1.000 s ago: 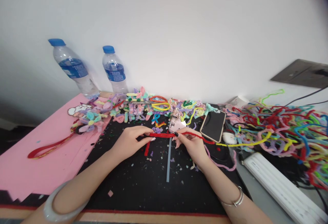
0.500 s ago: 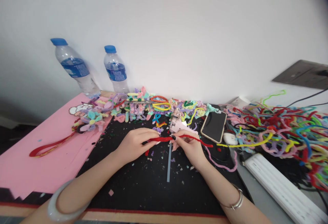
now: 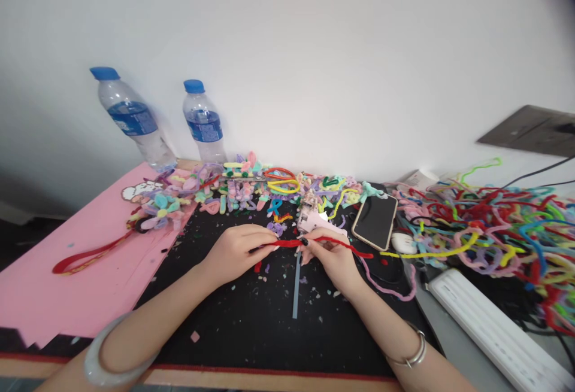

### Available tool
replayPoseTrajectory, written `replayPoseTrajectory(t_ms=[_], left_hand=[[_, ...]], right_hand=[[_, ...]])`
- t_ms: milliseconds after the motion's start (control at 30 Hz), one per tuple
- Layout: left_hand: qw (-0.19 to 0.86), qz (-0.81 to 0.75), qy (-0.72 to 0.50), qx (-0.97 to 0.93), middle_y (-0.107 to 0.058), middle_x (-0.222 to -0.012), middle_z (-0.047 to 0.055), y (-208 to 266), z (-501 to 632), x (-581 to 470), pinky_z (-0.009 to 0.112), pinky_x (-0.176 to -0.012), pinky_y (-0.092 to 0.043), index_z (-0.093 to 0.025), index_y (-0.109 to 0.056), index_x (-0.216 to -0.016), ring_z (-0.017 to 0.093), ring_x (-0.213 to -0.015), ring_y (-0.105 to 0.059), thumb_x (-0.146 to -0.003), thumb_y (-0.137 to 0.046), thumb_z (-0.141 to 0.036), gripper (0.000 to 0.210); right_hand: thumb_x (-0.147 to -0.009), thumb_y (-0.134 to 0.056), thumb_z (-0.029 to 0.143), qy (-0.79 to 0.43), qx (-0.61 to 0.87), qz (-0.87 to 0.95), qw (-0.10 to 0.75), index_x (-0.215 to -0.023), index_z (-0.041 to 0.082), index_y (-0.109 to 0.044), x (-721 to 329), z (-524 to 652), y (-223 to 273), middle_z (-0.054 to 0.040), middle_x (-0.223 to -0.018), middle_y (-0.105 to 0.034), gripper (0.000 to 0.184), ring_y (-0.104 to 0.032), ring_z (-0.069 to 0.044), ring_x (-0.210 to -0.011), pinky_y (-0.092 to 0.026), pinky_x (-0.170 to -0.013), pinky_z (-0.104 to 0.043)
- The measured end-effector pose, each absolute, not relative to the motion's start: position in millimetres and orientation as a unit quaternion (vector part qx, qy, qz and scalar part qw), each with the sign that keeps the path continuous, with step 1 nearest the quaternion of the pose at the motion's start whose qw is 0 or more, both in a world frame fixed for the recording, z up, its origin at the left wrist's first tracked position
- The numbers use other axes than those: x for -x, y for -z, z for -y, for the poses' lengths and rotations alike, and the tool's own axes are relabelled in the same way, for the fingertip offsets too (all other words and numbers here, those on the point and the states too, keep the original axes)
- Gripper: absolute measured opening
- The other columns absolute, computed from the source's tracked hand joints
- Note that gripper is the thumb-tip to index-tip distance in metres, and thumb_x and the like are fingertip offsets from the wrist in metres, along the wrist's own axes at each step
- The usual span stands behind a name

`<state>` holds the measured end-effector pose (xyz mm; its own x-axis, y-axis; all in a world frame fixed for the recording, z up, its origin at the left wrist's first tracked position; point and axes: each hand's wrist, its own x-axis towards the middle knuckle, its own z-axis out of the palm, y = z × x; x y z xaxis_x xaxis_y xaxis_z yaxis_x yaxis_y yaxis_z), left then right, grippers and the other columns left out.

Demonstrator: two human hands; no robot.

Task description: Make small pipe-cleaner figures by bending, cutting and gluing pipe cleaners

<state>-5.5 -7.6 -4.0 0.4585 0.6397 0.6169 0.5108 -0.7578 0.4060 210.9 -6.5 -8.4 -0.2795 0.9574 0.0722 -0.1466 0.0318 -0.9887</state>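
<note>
A fuzzy red pipe cleaner (image 3: 288, 243) stretches between my hands above the black mat (image 3: 251, 338). My left hand (image 3: 238, 251) pinches its left end between thumb and fingers. Further right, my right hand (image 3: 330, 257) grips it, and a thin tail sticks out past the knuckles. Just below the right fingertips lies a translucent glue stick (image 3: 296, 290), its upper end by a pink glue gun (image 3: 312, 219) that is partly hidden behind the hand. A small purple fuzzy piece (image 3: 275, 228) rests beyond my left fingertips.
Loose pipe cleaners (image 3: 485, 212) heap up at right, beside a phone (image 3: 375, 221), a white mouse (image 3: 403, 242) and a white power strip (image 3: 494, 326). Two water bottles (image 3: 130, 119) lean on the wall. Pink sheets (image 3: 90, 296) cover the left. Colourful fuzzy pieces (image 3: 242, 191) line the back.
The left fingers have shifted very slightly on the red pipe cleaner, and less of it shows above them. Both hands otherwise keep their place.
</note>
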Motion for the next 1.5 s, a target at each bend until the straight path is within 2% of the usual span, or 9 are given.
replayPoseTrajectory(t_ms=[400,1300,1500], left_hand=[[0.086,-0.358,-0.389,-0.844,-0.072,-0.085,0.005,5.5,7.8,5.2,0.026,-0.076,-0.054,-0.016,-0.068,-0.085,0.016,-0.08,-0.066,-0.081,-0.058,-0.02,0.012],[0.063,-0.401,-0.397,-0.823,-0.071,-0.096,0.007,9.2,8.2,5.1,0.031,-0.083,-0.053,-0.017,-0.066,-0.103,0.018,-0.089,-0.065,-0.08,-0.061,-0.029,0.026],[0.067,-0.407,-0.375,-0.83,-0.07,-0.099,0.007,10.8,7.3,8.3,0.032,-0.082,-0.052,-0.017,-0.054,-0.121,0.019,-0.09,-0.065,-0.082,-0.058,-0.026,0.04]], right_hand=[[-0.078,-0.062,0.028,-0.584,0.376,0.55,0.463,-0.088,0.018,-0.066,-211.5,6.1,9.3,-0.0008,-0.066,-0.067,0.015,-0.063,-0.012,-0.051,-0.056,-0.053,-0.025],[-0.078,-0.062,0.029,-0.555,0.405,0.558,0.466,-0.085,0.018,-0.065,-211.9,5.9,10.3,-0.0007,-0.065,-0.067,0.013,-0.063,-0.012,-0.052,-0.055,-0.053,-0.025],[-0.077,-0.063,0.031,-0.552,0.41,0.56,0.462,-0.084,0.018,-0.066,-211.1,6.0,8.4,-0.0001,-0.062,-0.066,0.015,-0.063,-0.013,-0.051,-0.055,-0.052,-0.026]])
